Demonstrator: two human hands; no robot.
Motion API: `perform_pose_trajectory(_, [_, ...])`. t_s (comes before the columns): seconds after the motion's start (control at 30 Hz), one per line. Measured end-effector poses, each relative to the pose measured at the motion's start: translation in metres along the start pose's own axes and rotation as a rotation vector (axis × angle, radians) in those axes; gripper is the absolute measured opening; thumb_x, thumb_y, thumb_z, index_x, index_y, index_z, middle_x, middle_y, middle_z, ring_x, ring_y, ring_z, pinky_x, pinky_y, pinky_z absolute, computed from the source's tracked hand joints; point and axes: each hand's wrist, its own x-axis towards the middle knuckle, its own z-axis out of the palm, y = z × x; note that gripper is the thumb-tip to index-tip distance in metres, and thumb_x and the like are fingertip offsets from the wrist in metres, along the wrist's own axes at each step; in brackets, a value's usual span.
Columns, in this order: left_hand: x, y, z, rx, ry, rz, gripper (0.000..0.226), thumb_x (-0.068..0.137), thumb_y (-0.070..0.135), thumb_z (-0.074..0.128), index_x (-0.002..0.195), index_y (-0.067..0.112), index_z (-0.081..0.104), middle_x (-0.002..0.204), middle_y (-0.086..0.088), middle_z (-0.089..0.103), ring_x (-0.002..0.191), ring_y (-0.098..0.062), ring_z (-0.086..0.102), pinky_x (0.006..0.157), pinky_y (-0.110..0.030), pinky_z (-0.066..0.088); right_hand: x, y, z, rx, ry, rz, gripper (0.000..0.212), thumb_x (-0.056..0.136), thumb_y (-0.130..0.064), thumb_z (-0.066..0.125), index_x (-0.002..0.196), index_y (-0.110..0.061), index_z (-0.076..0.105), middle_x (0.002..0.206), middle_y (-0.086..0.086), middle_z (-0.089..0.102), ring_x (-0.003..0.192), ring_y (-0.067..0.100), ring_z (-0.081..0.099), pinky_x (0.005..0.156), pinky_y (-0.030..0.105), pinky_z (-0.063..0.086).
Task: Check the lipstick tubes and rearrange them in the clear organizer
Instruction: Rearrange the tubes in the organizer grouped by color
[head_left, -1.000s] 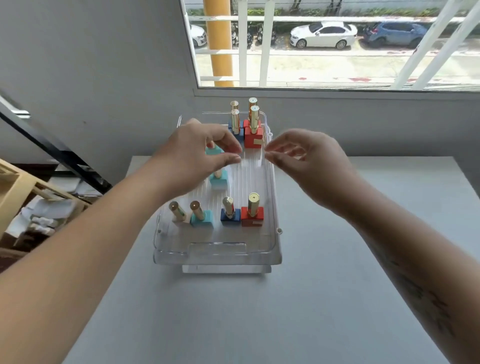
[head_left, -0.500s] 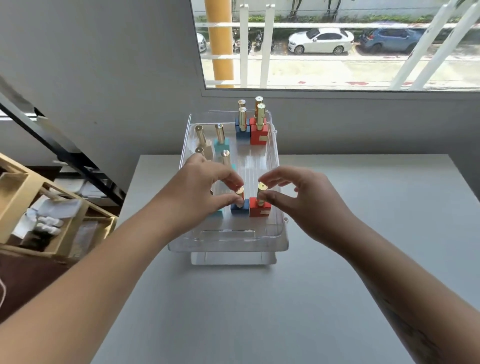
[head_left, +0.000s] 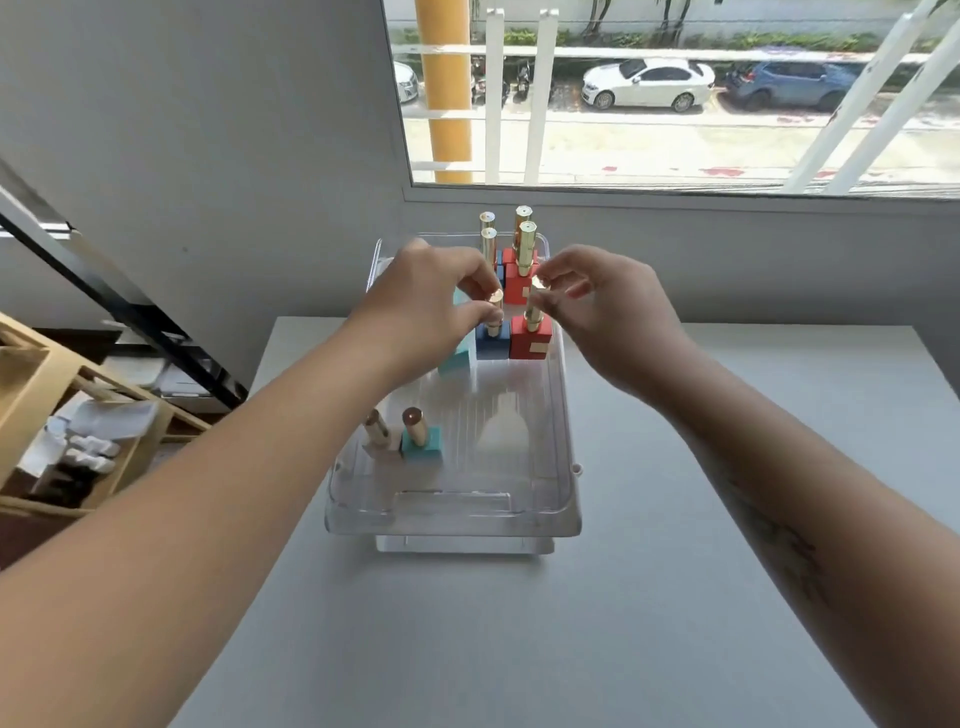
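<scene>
Left hand (head_left: 431, 306) grasps blue-based tube (head_left: 493, 332), right hand (head_left: 602, 306) red-based tube (head_left: 531, 332), mid clear organizer (head_left: 563, 415); two front tubes (head_left: 402, 436) remain unmoved.

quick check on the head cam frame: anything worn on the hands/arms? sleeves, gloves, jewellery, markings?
Nothing worn, as far as the view shows. The left hand and right hand are bare: no gloves, rings, watch or bracelets visible. Both forearms are bare up to the frame edge, no sleeves in view. The only marking is a dark, faint tattoo on the right forearm; its design is too blurred to read.
</scene>
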Motion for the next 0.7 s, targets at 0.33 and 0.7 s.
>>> perform_pose_trajectory(0.33, [0.045, -0.017, 0.009, -0.022, 0.040, -0.094, 0.013, 0.084, 0.023, 0.075, 0.095, 0.025, 0.069, 0.086, 0.013, 0.064, 0.100, -0.009, 0.049, 0.064, -0.014, 0.033, 0.047, 0.007, 0.015, -0.004, 0.036, 0.014, 0.017, 0.089, -0.021, 0.066, 0.105, -0.015, 0.068, 0.092, -0.005, 0.064, 0.083, 0.009, 0.058, 0.069, 0.014, 0.044])
perform_pose_trajectory(0.7, [0.048, -0.025, 0.018, -0.051, 0.142, -0.045, 0.017, 0.084, 0.026, 0.074, 0.101, 0.027, 0.069, 0.079, 0.028, 0.048, 0.080, 0.005, 0.043, 0.064, -0.015, 0.031, 0.046, 0.006, 0.024, -0.048, 0.098, -0.009, 0.021, 0.091, -0.018, 0.063, 0.112, -0.012, 0.060, 0.104, 0.005, 0.065, 0.089, 0.020, 0.062, 0.080, 0.037, 0.054])
